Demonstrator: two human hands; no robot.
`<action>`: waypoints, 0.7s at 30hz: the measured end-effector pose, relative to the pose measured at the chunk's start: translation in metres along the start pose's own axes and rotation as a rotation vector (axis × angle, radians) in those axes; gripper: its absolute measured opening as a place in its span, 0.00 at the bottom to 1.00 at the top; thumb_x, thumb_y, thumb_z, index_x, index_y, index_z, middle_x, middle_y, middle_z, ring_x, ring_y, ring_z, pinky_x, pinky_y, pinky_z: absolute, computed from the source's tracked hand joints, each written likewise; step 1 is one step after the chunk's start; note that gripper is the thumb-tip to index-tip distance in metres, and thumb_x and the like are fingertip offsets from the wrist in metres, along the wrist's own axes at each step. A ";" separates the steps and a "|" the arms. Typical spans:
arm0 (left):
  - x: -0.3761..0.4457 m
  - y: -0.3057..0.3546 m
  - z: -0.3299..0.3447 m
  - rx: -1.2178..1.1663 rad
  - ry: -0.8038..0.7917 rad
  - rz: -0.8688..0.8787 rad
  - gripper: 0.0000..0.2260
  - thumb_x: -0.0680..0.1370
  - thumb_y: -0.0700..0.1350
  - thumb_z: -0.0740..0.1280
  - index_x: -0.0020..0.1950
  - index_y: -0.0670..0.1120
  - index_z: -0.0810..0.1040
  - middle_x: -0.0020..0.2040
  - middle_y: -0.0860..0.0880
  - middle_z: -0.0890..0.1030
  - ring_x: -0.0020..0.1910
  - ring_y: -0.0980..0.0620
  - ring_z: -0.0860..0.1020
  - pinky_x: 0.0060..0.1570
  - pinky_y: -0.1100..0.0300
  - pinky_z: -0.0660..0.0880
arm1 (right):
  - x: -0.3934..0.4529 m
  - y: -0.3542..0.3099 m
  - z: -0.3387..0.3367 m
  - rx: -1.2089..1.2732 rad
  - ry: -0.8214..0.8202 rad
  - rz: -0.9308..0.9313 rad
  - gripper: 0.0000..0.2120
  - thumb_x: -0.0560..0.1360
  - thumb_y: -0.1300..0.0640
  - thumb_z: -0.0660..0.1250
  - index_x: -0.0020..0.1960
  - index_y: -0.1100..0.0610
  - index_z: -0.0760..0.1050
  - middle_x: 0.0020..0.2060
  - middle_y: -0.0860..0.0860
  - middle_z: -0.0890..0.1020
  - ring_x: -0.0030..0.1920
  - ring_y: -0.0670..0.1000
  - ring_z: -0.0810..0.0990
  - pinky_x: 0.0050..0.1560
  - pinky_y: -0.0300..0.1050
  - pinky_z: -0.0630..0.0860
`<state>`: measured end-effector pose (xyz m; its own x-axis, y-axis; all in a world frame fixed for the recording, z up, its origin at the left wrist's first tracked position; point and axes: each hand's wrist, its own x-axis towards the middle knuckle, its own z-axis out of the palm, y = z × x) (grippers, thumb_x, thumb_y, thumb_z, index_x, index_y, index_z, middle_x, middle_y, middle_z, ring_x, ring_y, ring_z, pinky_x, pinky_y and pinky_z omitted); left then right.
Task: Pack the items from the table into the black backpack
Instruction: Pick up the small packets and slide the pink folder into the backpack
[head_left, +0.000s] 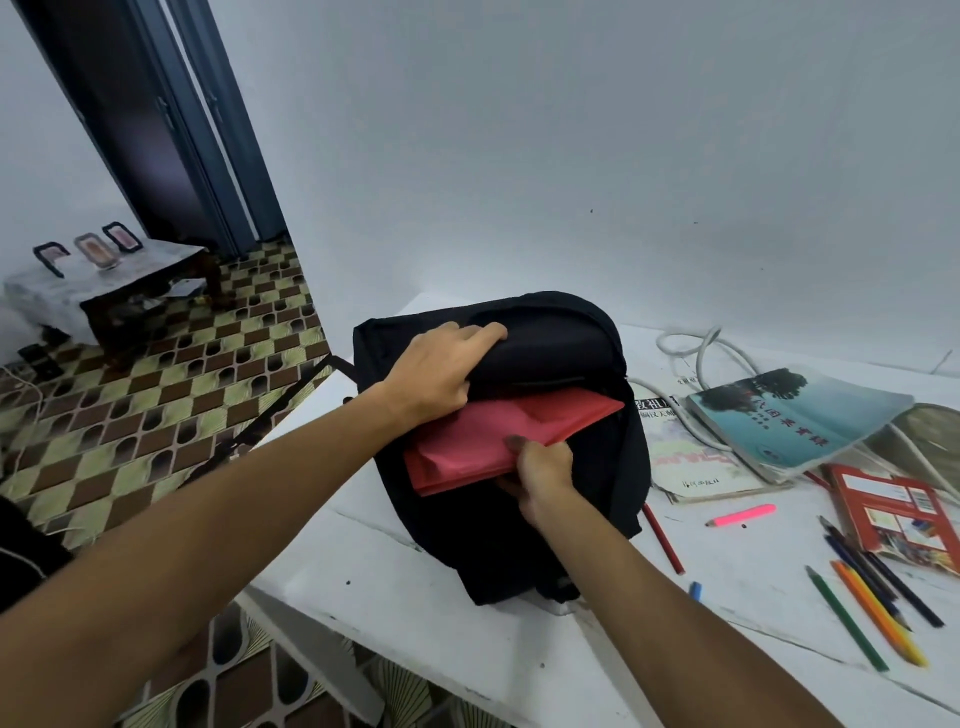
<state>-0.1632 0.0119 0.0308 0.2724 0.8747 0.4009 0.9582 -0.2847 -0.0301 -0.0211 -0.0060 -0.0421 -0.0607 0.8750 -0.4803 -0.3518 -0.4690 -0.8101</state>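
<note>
A red folder (498, 441) sits half inside the black backpack (587, 499); the right hand (540, 475) pinches the folder, and the left hand's (441, 371) fingers grip the backpack's flap. Books (795, 415) and pencils (872, 608) lie alongside on the tabletop (415, 613).

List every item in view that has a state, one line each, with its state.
black backpack: on the table, main opening held open
left hand: grips the backpack's upper flap
right hand: pinches the red folder's edge
red folder: partly inside the backpack
blue book: closed, resting on another book
red book: closed, flat on the table
pink highlighter: lying loose on the table
coloured pencils: lying loose
</note>
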 end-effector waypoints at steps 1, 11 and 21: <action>-0.004 0.000 0.004 0.000 -0.010 -0.019 0.28 0.66 0.34 0.67 0.66 0.46 0.69 0.57 0.48 0.78 0.49 0.42 0.74 0.41 0.50 0.71 | -0.002 -0.002 -0.006 -0.082 -0.067 0.045 0.07 0.75 0.65 0.66 0.51 0.58 0.73 0.47 0.58 0.80 0.45 0.56 0.80 0.53 0.59 0.79; -0.018 0.001 0.011 0.019 -0.177 -0.092 0.32 0.69 0.50 0.74 0.70 0.49 0.66 0.68 0.52 0.71 0.62 0.47 0.69 0.52 0.49 0.73 | -0.001 0.012 -0.028 -0.537 -0.174 -0.070 0.12 0.71 0.65 0.72 0.51 0.69 0.74 0.31 0.63 0.81 0.24 0.54 0.81 0.23 0.39 0.76; -0.038 0.000 0.027 0.068 0.045 -0.265 0.36 0.63 0.75 0.62 0.64 0.57 0.76 0.78 0.41 0.51 0.76 0.35 0.46 0.66 0.28 0.47 | -0.038 -0.005 -0.049 -1.876 0.053 -0.847 0.17 0.69 0.49 0.70 0.55 0.56 0.75 0.51 0.56 0.78 0.54 0.60 0.76 0.47 0.48 0.72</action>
<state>-0.1712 -0.0113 -0.0088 0.0090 0.8965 0.4429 0.9996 -0.0203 0.0207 0.0285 -0.0423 -0.0362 -0.3986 0.9065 0.1390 0.9110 0.4089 -0.0543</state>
